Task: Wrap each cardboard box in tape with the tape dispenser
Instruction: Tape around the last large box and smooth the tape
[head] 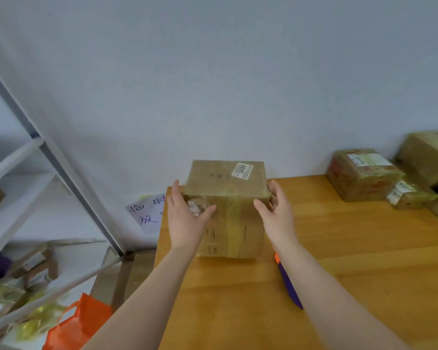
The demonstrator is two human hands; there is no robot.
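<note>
- Pale grey-blue wall (238, 72), filling the upper half of the view.
- Wooden table (364, 261), orange-toned, set against that wall.
- White metal shelving (61, 157) at far left, loaded with small parcels on the lower levels.
- Cardboard box (240, 223), upright near the table's back left corner, with a clear tape band down the front face.
- Taped parcels (362, 178), stacked at the table's far right, well apart from the box.
- Orange bag (79, 324) on the floor, lower left.
- Left hand (185, 218), flat against the box's left side, fingers straight, thumb across the front face.
- Right hand (276, 213), at the box's upper right edge, fingers loosely spread, nothing gripped.
- Handwritten paper sign (147, 213), low on the wall beside the table.
- Purple-and-orange tool (290, 286) on the table, largely hidden under the right forearm; kind unclear.
- White sticker (242, 170) on the box top, reading 5699.
</note>
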